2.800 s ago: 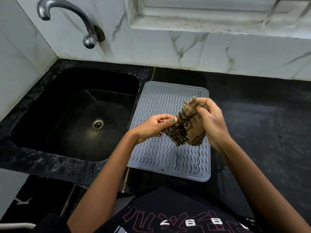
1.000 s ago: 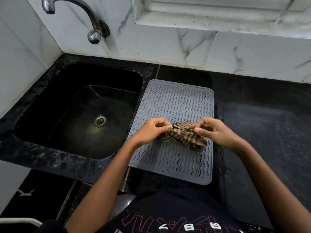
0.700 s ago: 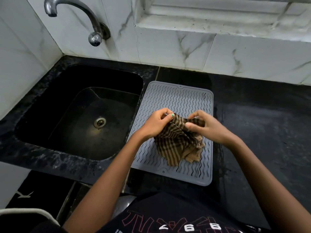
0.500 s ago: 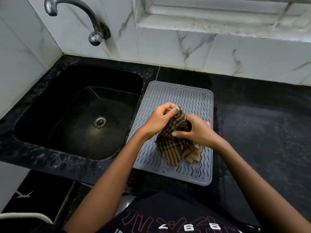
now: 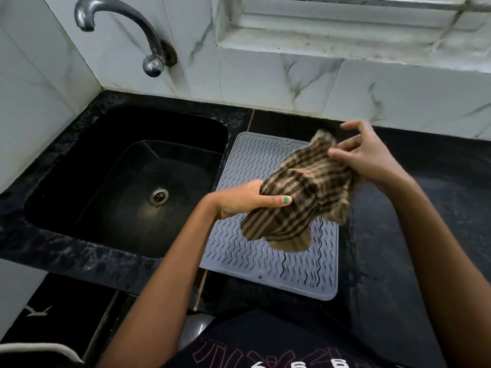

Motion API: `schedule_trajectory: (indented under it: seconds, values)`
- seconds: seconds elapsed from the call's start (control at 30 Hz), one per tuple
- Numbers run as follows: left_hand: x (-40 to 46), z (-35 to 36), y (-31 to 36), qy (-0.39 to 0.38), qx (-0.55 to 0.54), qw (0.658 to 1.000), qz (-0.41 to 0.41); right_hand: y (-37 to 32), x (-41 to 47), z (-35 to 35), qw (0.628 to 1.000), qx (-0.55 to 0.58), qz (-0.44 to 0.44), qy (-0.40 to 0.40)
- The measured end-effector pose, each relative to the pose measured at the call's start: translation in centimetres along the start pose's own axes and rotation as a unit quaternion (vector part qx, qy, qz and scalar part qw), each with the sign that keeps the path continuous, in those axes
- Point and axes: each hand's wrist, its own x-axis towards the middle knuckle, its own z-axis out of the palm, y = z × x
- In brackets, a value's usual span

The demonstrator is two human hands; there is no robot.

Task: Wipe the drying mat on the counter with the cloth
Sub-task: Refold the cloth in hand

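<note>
The cloth hangs bunched in the air over the drying mat, not touching it, likely being regathered into a wiping pad; left hand grips its near edge, thumb pressed along the fabric; right hand is at the far corner with fingers spread and loosely curled, whether pinching I cannot tell; mat lies flat on the counter just beside the sink; wiping not yet begun.

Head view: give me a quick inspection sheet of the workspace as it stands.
Surface: black counter, wet sheen right of mat.
Job's things: grey mat flat beside sink; striped cloth held above it, bunched.
Clutter: nothing seen.
Hands: left hand grips cloth; right hand against cloth's top edge, fingers spread.
Cables: nothing seen.
Surroundings: tap, marble tiles.
</note>
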Motion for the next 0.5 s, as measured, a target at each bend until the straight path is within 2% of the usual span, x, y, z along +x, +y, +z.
schedule_trajectory:
  seconds: [0.03,0.1,0.17,0.23,0.27,0.37,0.43,0.5]
  values:
    - [-0.1,-0.1,0.7,-0.003,0.016,1.0,0.002,0.7,-0.1,-0.1,1.0,-0.019,-0.004,-0.007]
    - [0.1,-0.1,1.8,-0.006,0.055,0.998,0.009,1.7,-1.0,0.8,0.988,0.065,-0.036,-0.135]
    - [0.4,0.2,2.3,-0.02,0.067,0.998,0.012,2.5,-2.8,3.2,0.949,0.156,-0.008,-0.274]
    - [0.9,0.1,2.3,-0.006,0.066,0.998,0.01,3.9,-4.4,6.0,0.922,0.176,0.031,-0.344]
    - [1.0,0.0,2.2,0.016,0.065,0.998,-0.003,4.4,-5.2,7.2,0.919,0.189,0.049,-0.343]
    - [1.5,-1.4,1.2,0.083,0.062,0.993,-0.049,5.5,-5.3,7.9,0.926,0.25,0.098,-0.264]
    - [1.8,-2.4,0.6,0.11,0.03,0.993,-0.034,5.7,-4.2,6.7,0.922,0.296,0.109,-0.223]
    - [2.2,-3.4,0.2,0.169,-0.011,0.985,-0.004,5.7,-2.8,5.4,0.916,0.332,0.124,-0.186]
